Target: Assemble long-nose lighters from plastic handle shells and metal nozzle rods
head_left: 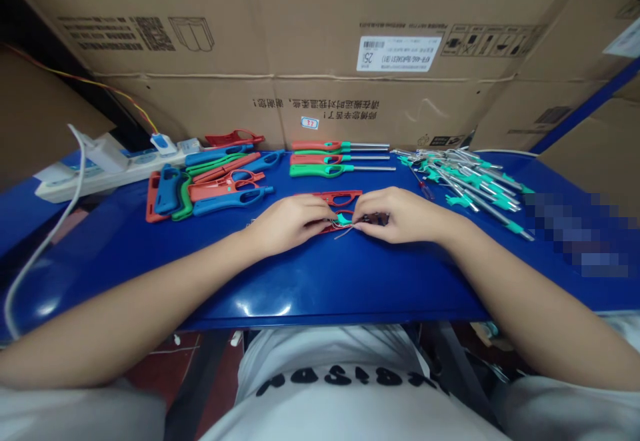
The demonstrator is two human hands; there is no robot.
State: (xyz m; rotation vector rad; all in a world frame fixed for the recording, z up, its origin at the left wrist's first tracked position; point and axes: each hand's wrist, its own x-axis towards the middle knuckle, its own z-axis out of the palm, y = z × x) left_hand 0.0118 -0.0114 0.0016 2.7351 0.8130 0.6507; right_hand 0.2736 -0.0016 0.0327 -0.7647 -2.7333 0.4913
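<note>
Both my hands meet at the middle of the blue table, over a red lighter shell half (pixel 327 230) that they partly cover. A mint-green trigger piece (pixel 344 218) shows between my fingertips, with thin wires (pixel 344 233) beside it. My left hand (pixel 300 221) is closed in a pinch at the shell's left part. My right hand (pixel 395 216) pinches the thin wires at the right; something dark shows under its fingers. Just behind lies another red shell half (pixel 340 198). Exactly how the parts sit together is hidden by my fingers.
Red, blue and green handle shells (pixel 225 178) are piled on the left, near a white power strip (pixel 110 173). Several lighters with metal tubes (pixel 345 158) lie at the back. Metal tubes with green triggers (pixel 475 181) and a screwdriver (pixel 424 184) lie right. A cardboard box (pixel 320 48) stands behind.
</note>
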